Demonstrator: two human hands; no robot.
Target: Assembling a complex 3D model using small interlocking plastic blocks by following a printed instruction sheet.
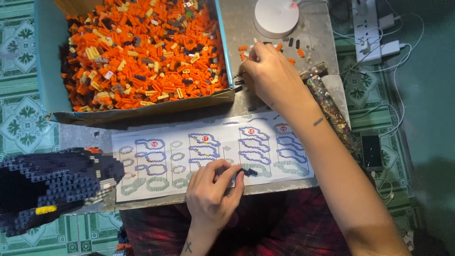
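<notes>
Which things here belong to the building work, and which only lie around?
In use: left hand holding dark brick piece; right hand at loose bricks; instruction sheet; box of bricks; dark model.
Lying about: phone, power strip, white round object.

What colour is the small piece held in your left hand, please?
Dark navy blue piece, head view.
</notes>
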